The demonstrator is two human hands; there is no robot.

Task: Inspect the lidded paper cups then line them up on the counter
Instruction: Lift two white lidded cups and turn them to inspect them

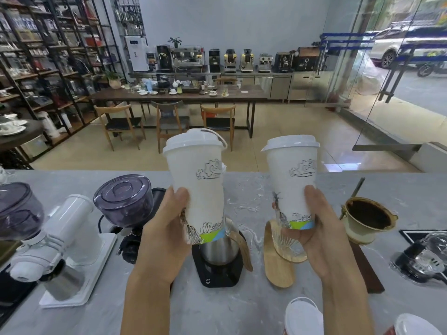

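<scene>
Both grips are clamped on lidded paper cups held upright above the marble bench: left hand wraps the left cup, right hand the right cup. Two more white lids sit at 5 o'clock.

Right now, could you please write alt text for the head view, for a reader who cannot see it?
Two tall white lidded paper cups are held up over a grey marble counter, the left cup in the left hand, the right cup in the right hand. Coffee gear crowds the counter below.
</scene>
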